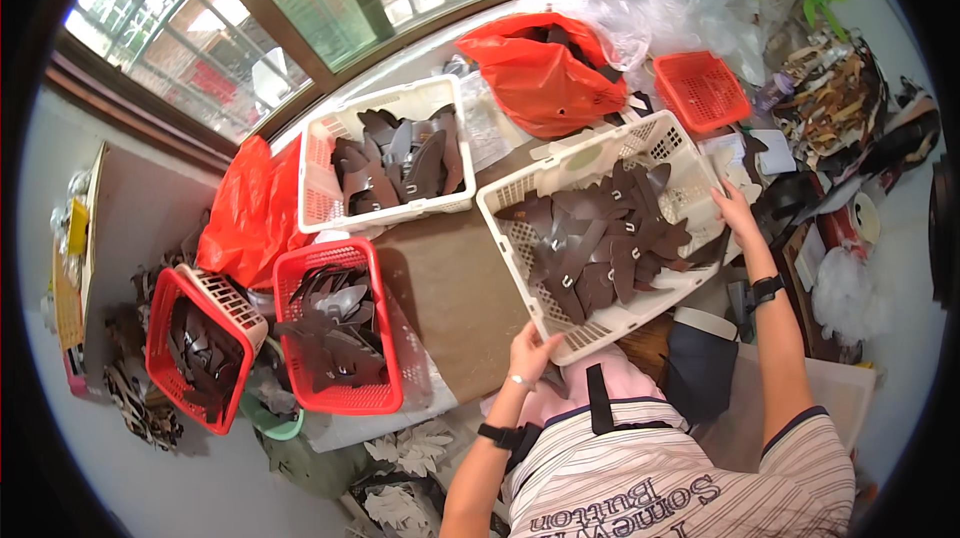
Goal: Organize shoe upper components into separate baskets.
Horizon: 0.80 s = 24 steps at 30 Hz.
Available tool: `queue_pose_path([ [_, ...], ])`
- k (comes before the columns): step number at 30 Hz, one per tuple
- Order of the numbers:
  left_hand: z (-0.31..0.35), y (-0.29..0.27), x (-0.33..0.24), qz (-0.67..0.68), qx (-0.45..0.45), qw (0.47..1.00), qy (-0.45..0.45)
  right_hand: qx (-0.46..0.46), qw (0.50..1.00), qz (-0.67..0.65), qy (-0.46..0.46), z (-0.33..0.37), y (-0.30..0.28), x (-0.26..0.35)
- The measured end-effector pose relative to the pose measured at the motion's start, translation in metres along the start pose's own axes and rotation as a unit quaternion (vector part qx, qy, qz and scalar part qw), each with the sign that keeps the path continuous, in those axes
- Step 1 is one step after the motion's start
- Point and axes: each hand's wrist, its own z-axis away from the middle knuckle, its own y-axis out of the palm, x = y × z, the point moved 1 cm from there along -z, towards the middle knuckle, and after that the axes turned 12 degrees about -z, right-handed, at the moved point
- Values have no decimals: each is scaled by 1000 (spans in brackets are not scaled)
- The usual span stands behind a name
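The white slatted basket point(560, 174) sits just right of the frame's centre, tilted on the brown tabletop point(450, 288), its long axis running from lower left to upper right. It is heaped with dark brown leather cut pieces point(600, 243), some with small metal buckles.

Both hands are on it, at opposite ends of that axis. The left hand point(530, 353) grips the near corner at lower centre, fingers curled over the rim, thumb on the outside; it is closed on the basket's edge. The right hand point(733, 210) reaches further, arm almost straight, up to the far right rim, fingers laid over the edge there. I cannot tell how firmly that one closes. The left hand is the nearer to the body, elbow bent; both wrists carry dark bands.

Further off, a second white basket point(330, 153) of similar pieces stands in the upper middle, a red basket point(370, 258) at lower left, and an orange plastic bag point(540, 73) near the top.
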Motion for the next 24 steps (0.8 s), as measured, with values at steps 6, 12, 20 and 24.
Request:
queue_pose_path([
  [6,15,-17,-31,-163,-139,961,175,144,950,82,-265,166,117,122],
  [12,85,-30,-125,189,-67,980,-12,449,848,-41,-279,277,192,176],
  [20,110,-82,-128,249,-79,965,18,431,838,-54,-329,311,226,200],
  [24,110,-82,-116,130,-126,983,7,449,860,-73,-229,302,257,179],
])
